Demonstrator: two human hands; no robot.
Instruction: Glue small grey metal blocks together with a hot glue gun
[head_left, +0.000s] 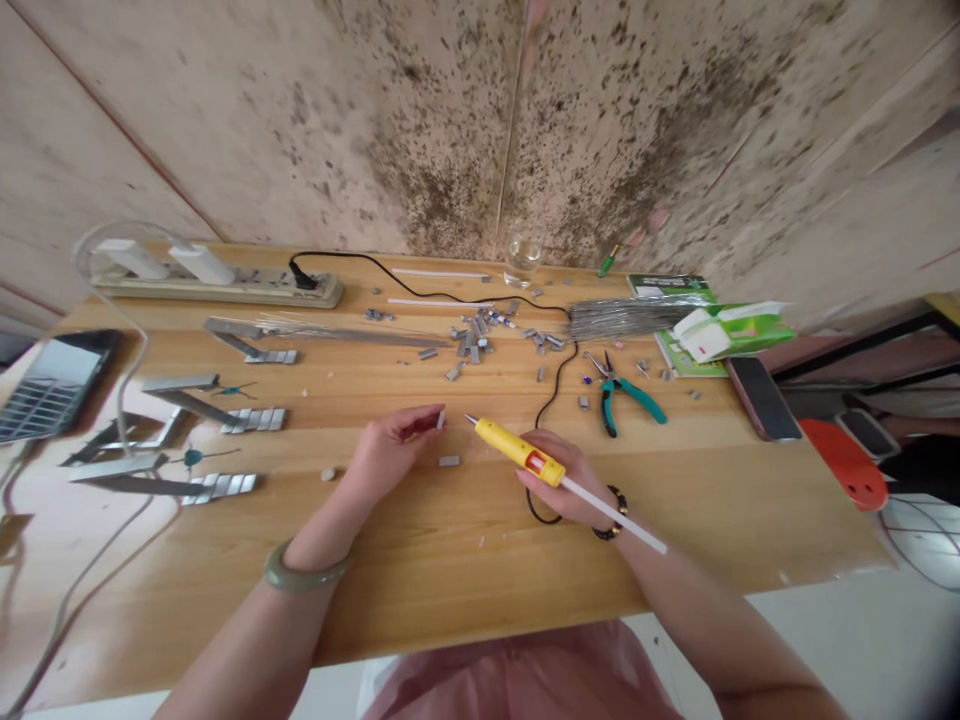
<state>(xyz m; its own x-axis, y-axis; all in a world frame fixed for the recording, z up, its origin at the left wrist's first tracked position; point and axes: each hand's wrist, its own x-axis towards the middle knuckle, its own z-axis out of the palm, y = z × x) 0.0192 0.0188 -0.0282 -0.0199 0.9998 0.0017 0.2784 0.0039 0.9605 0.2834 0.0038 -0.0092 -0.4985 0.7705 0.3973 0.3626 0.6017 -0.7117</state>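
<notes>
My left hand (391, 446) pinches a small grey block (441, 420) between thumb and fingers above the wooden table. In my right hand (564, 478) is a yellow glue gun (517, 452), its nozzle pointing left toward the pinched block but apart from it. A white glue stick (615, 515) sticks out of the gun's back end. One more grey block (448, 461) lies flat on the table between my hands. Beyond them is a pile of small grey blocks (474, 335).
Grey angled assemblies (225, 420) stand at the left, near a power strip (225, 290) and a tablet (56, 385). Pliers (630, 392), a wire bundle (637, 315), a phone (763, 398) and a green packet (735, 332) lie right. A glass (522, 262) stands by the wall.
</notes>
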